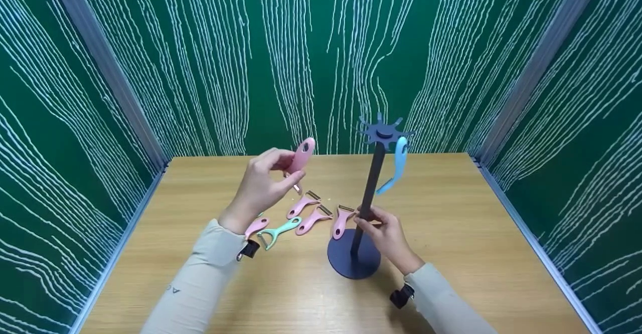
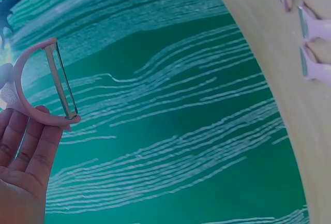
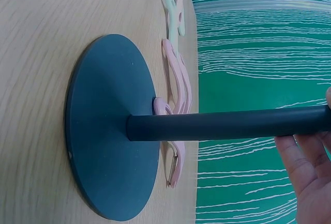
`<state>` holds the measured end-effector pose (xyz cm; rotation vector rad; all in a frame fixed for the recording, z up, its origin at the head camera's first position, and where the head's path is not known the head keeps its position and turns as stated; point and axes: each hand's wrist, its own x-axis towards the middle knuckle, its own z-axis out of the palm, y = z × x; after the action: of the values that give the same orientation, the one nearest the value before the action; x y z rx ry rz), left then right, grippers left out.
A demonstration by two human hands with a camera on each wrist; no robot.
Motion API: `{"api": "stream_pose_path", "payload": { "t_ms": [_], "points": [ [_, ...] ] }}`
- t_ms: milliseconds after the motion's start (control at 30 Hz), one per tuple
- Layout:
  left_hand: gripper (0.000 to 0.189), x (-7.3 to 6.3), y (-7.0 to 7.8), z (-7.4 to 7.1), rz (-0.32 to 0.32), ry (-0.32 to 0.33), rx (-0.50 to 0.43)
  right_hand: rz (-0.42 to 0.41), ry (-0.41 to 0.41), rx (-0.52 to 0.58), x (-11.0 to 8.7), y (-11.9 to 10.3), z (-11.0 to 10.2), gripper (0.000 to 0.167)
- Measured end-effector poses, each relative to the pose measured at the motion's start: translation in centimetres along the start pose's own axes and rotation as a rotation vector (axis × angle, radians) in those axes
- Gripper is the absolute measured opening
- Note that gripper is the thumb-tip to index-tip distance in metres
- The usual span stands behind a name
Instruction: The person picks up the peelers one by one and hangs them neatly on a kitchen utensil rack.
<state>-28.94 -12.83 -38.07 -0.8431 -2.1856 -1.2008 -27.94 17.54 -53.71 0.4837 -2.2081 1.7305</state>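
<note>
My left hand (image 1: 263, 181) pinches a pink peeler (image 1: 302, 156), raised above the table with its handle hole upward. In the left wrist view the blade (image 2: 62, 81) of that peeler points away from the fingers. With my right hand (image 1: 388, 233) I grip the post (image 1: 371, 188) of a dark stand, fingers and thumb around it below mid-height. The stand's round base (image 3: 114, 131) rests on the table. A blue peeler (image 1: 399, 161) hangs from one prong of the spoked top (image 1: 383, 132).
Left of the base lie several pink peelers (image 1: 313, 219) and a mint-green peeler (image 1: 278, 231); one pink peeler (image 1: 342, 222) lies right at the base. Green walls with white wavy lines enclose the wooden table (image 1: 441, 274) at the back and sides.
</note>
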Motion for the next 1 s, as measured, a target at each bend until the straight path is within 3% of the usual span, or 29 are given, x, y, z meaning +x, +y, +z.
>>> {"api": "stream_pose_path", "payload": {
  "t_ms": [1000],
  "points": [
    [0.024, 2.3, 5.9, 3.3, 0.207, 0.002, -0.075, -0.071, 0.006, -0.045, 0.2, 0.2, 0.1, 0.009]
  ]
}}
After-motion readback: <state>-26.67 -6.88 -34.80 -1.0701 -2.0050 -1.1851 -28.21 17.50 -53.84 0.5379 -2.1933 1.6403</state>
